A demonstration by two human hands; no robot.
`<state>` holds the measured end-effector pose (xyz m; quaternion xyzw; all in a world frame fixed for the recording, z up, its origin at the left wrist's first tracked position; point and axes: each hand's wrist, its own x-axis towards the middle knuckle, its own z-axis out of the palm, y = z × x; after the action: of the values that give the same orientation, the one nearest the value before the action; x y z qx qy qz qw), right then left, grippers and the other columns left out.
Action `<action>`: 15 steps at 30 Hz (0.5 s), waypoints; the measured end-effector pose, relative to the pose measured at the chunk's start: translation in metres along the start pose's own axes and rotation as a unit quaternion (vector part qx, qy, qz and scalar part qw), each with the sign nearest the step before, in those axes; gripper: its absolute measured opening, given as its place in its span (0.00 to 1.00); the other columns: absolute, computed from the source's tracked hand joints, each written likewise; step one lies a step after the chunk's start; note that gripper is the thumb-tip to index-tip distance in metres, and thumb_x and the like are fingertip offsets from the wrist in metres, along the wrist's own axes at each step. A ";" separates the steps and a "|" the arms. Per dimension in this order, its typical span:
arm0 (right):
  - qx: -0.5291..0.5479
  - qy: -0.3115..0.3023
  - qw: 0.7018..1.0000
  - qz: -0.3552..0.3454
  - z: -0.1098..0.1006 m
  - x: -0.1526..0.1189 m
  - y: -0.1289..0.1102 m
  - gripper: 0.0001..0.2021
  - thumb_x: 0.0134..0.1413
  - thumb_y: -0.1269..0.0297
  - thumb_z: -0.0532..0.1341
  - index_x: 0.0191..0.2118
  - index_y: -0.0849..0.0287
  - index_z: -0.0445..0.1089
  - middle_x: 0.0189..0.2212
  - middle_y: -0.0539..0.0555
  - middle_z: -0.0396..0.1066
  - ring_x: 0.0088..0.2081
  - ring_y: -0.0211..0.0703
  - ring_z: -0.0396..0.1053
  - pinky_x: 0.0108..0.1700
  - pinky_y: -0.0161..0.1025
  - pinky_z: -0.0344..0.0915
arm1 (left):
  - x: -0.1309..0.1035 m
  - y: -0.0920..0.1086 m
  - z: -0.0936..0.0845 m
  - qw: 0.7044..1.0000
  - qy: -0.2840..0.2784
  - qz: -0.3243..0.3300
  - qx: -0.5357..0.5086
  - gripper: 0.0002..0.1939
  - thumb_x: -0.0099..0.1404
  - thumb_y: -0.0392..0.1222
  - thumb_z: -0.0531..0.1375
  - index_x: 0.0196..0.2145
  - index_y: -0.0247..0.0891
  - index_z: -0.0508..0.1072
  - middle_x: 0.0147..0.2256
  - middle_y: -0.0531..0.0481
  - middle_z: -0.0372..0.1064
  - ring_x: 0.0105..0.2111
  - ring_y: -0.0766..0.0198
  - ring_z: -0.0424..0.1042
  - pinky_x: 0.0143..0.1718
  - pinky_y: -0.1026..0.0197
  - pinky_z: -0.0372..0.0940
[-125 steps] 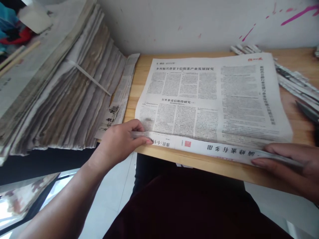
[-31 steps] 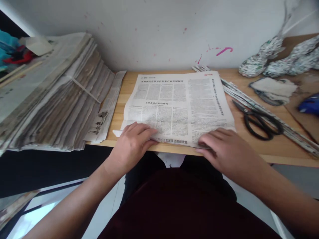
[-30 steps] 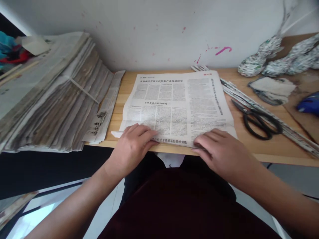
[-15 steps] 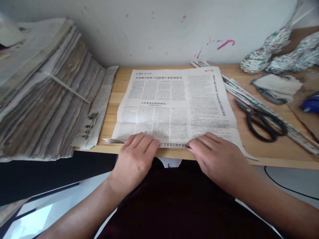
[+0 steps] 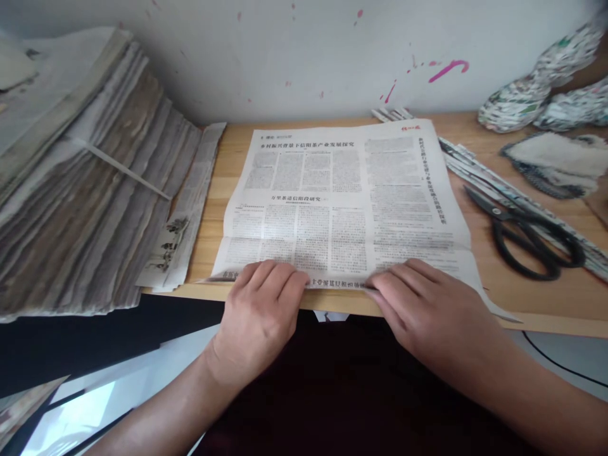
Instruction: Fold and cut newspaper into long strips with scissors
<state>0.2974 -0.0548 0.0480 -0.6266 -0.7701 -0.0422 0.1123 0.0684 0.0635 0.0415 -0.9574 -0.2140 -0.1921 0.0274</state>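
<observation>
A printed newspaper sheet lies spread on the wooden table, its near edge at the table's front. My left hand is closed on that near edge left of the middle, fingers bent over the paper and thumb hidden. Farther right, my right hand grips the same edge, thumb underneath and fingers on top. Between both hands the edge looks folded or curled up, with a line of large print showing. The sheet's near right corner sticks out past my right hand.
At left stands a tall tied stack of newspapers, with loose paper strips beside it. Black scissors lie at right over rolled paper sticks. Behind them are a cloth and a woven paper piece. A wall rises behind.
The view has shifted slightly, so the scissors and woven pieces appear farther right. Both hands keep hold of the newspaper's near edge, and its left end now lies flatter with more print showing.
</observation>
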 end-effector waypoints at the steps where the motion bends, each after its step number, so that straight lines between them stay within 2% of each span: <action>1: -0.001 -0.008 1.000 0.001 -0.002 0.003 0.001 0.08 0.58 0.77 0.58 0.33 0.60 0.71 0.27 0.53 0.69 0.31 0.47 0.67 0.34 0.43 0.58 | 0.003 0.000 -0.002 1.000 -0.018 -0.005 -0.002 0.11 0.62 0.24 0.59 0.39 0.35 0.75 0.34 0.49 0.74 0.35 0.55 0.72 0.36 0.51 0.67; 4: 0.003 -0.045 0.999 0.005 -0.007 0.012 0.006 0.08 0.60 0.75 0.58 0.30 0.58 0.67 0.24 0.51 0.67 0.27 0.45 0.66 0.31 0.42 0.55 | 0.013 -0.004 -0.008 0.997 -0.072 -0.008 -0.017 0.09 0.64 0.27 0.58 0.38 0.37 0.74 0.32 0.50 0.72 0.34 0.56 0.71 0.35 0.51 0.66; 7: 0.023 -0.095 0.995 0.012 -0.011 0.020 0.011 0.08 0.61 0.72 0.58 0.30 0.57 0.65 0.24 0.50 0.67 0.27 0.45 0.67 0.29 0.41 0.53 | 0.022 -0.011 -0.011 0.993 -0.115 -0.008 -0.024 0.06 0.70 0.33 0.57 0.36 0.38 0.73 0.31 0.51 0.71 0.32 0.57 0.70 0.33 0.52 0.65; 10: 0.034 -0.122 0.992 0.020 -0.012 0.023 0.015 0.09 0.64 0.69 0.57 0.30 0.56 0.64 0.25 0.50 0.68 0.27 0.45 0.68 0.29 0.41 0.52 | 0.031 -0.016 -0.013 0.989 -0.145 -0.011 -0.025 0.09 0.72 0.40 0.55 0.34 0.39 0.71 0.29 0.52 0.70 0.30 0.57 0.70 0.31 0.53 0.63; 15: 0.058 -0.165 0.982 0.064 -0.014 0.028 0.020 0.08 0.66 0.63 0.56 0.33 0.55 0.63 0.26 0.49 0.70 0.28 0.45 0.68 0.29 0.39 0.50 | 0.042 -0.018 -0.017 0.971 -0.232 -0.047 -0.014 0.03 0.70 0.40 0.59 0.36 0.40 0.71 0.31 0.53 0.72 0.31 0.56 0.73 0.32 0.54 0.63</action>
<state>0.3132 -0.0264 0.0669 -0.6656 -0.7372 0.1143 0.0224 0.0896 0.0943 0.0724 -0.9648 -0.2570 0.0310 -0.0459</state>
